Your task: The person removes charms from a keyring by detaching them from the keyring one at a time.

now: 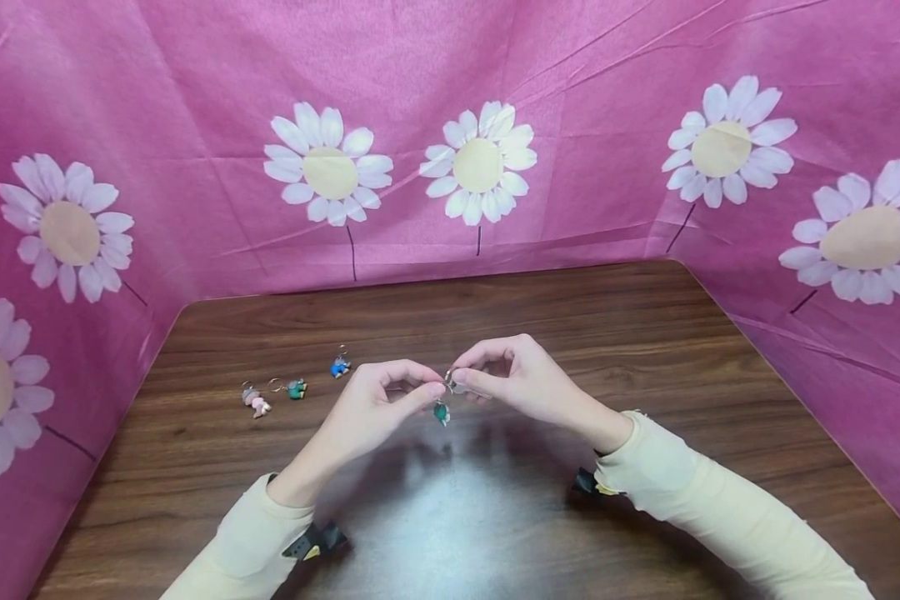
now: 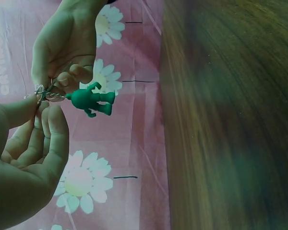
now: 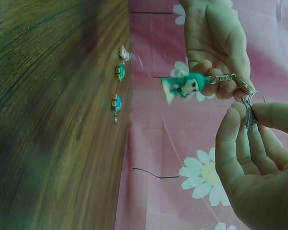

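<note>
My left hand (image 1: 375,408) and right hand (image 1: 532,383) meet above the middle of the table, fingertips almost touching. A green figure keychain (image 3: 185,86) hangs below them on a short silver chain (image 3: 221,78). Thumb and fingers of the left hand pinch the keychain's split ring (image 3: 241,84). The right hand pinches a small silver key (image 3: 250,115) at that ring; a thin ring loop (image 3: 260,94) shows beside its thumb. Whether the key is threaded on the split ring I cannot tell. In the left wrist view the figure's green back (image 2: 89,99) shows.
On the wooden table (image 1: 570,533), left of the hands, lie a pink-and-white figure keychain (image 1: 256,402), a green one (image 1: 296,389) and a blue one (image 1: 340,366), each with a ring. A pink cloth (image 1: 585,208) with printed daisies surrounds the table's back and sides.
</note>
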